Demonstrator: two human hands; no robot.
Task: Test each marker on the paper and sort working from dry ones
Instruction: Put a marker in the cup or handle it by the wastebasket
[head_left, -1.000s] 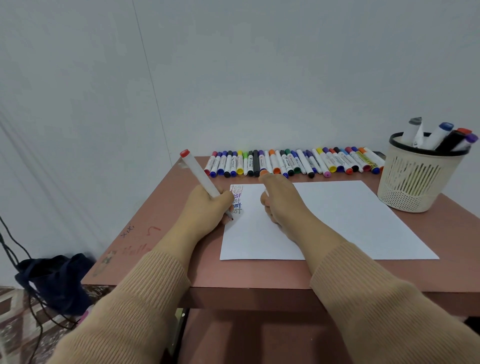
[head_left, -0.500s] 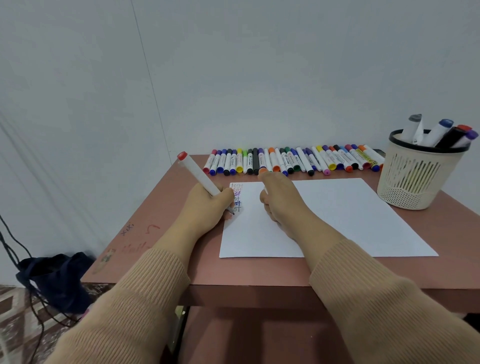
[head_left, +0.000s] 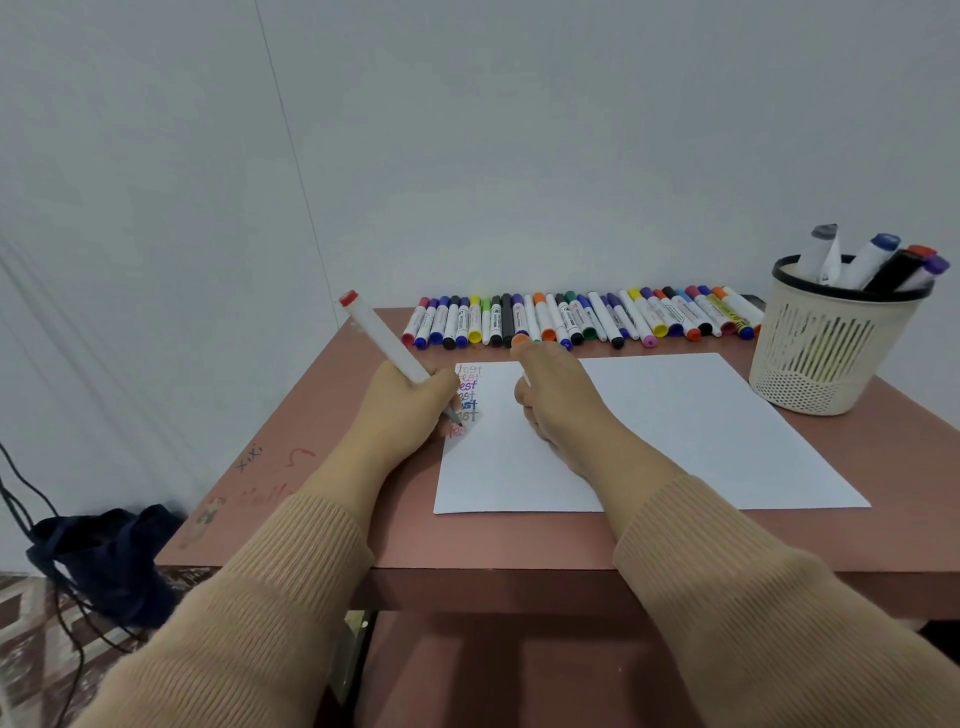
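Fingers (head_left: 442, 383) of left hand (head_left: 410, 402) clamped round marker (head_left: 382, 338), tip on paper (head_left: 675, 431) at its top-left corner under the test words (head_left: 469, 387), right hand (head_left: 558, 397) curled on what looks like the cap (head_left: 521, 340) atop paper: press lightly, finish the word, compare ink darkness with lines above.

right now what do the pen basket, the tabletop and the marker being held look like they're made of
Basket: likely moulded plastic, matte cream, with slotted and perforated walls and a black rim. Tabletop: probably laminate or painted board, smooth reddish-brown, scribbled on near its left edge. Marker in the left hand: looks like smooth white plastic with a red end.
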